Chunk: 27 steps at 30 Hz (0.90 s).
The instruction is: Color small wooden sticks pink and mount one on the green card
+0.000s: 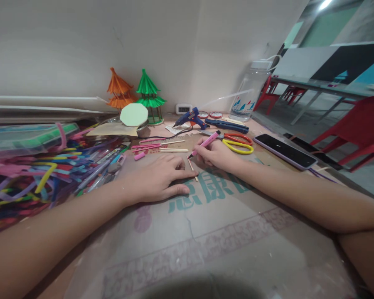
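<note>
My right hand (215, 154) grips a pink marker (208, 141), its dark tip touching the upper end of a short wooden stick (192, 169). The stick lies on the table covering. Flat on the covering, my left hand (160, 176) has its fingers spread, and the index fingertip presses the stick's lower end. A pink marker cap (139, 156) rests just beyond the left hand. Farther back lie several plain wooden sticks (173, 150) and several pink-coloured sticks (146, 146).
Behind stand a blue glue gun (191, 118), scissors (238, 143), blue pliers (227, 124), a water bottle (247, 91) and a phone (285, 151). Orange (120, 89) and green (149, 95) pagoda models stand by the wall. Colourful pipe cleaners (25, 178) crowd the left.
</note>
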Tool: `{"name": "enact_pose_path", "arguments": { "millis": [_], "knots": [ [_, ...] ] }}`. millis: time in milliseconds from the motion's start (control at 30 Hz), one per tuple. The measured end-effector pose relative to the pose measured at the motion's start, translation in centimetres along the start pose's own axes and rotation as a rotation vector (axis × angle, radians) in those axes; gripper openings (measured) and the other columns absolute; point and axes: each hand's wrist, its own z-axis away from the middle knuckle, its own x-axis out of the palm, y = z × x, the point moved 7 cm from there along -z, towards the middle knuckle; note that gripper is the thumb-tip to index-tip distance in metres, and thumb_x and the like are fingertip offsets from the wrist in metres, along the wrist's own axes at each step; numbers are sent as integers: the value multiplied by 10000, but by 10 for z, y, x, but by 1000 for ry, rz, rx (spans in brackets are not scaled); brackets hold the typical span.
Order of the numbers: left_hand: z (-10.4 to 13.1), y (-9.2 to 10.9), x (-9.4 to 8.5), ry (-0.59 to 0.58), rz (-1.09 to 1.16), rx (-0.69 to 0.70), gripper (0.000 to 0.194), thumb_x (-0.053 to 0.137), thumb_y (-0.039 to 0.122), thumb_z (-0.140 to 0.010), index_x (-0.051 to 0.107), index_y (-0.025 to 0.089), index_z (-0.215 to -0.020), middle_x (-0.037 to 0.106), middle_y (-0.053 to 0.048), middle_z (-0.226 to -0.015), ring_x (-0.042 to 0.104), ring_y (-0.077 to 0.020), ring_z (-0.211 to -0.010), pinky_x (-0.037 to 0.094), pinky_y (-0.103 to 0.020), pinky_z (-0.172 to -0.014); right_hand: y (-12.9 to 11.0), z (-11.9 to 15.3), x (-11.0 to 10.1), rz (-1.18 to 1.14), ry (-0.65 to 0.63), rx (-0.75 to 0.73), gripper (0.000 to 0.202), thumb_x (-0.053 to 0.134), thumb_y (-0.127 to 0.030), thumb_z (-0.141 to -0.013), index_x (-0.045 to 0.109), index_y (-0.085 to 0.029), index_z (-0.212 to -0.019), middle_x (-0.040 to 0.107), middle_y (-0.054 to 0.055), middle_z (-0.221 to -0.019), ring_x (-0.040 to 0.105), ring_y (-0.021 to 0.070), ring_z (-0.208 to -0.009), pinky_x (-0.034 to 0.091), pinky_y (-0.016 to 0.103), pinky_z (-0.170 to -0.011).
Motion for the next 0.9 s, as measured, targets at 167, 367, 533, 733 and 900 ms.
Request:
{"name": "enact_pose_path", "arguments": {
  "millis": [167, 367, 533, 733, 900],
  "knots": [
    [0, 1, 0, -7, -2, -5, 549, 355, 617, -1034, 551, 322, -1453, 567, -74, -1082, 554, -249, -1011, 419, -376, -883, 0, 0, 3, -49, -48, 5, 174, 583, -273, -914, 558, -184, -767, 564, -45, -543, 413, 61, -394, 300, 181, -377],
    [0, 0, 0, -2, -2, -2, 538, 362, 611, -1035, 551, 327, -1451, 565, -71, -1090, 554, -245, -1005, 424, -377, -879, 3, -1, 2, -85, -32, 13, 176, 596, -297, -911, 557, -190, -776, 559, -47, -538, 404, 61, -386, 299, 180, -370],
    [0, 0, 0, 14, 1, 3, 531, 376, 611, -1032, 565, 322, -1436, 572, -73, -1101, 558, -245, -1016, 426, -381, -896, 3, -1, 4, -96, -66, 1, 181, 597, -286, -908, 562, -186, -762, 558, -44, -528, 399, 60, -388, 291, 182, -374],
    [0, 1, -1, 16, -8, 6, 530, 381, 606, -1033, 568, 320, -1438, 576, -78, -1112, 563, -247, -1017, 431, -378, -891, 2, 0, 2, -59, -21, -13, 176, 575, -298, -935, 559, -190, -796, 561, -47, -551, 417, 62, -398, 311, 181, -380],
    [0, 0, 1, 11, -10, 4, 535, 382, 613, -1028, 569, 320, -1435, 570, -75, -1088, 561, -250, -1007, 436, -385, -886, 5, -2, 1, -59, 2, -25, 176, 569, -311, -947, 544, -197, -814, 547, -58, -545, 411, 63, -401, 311, 178, -381]
  ]
}}
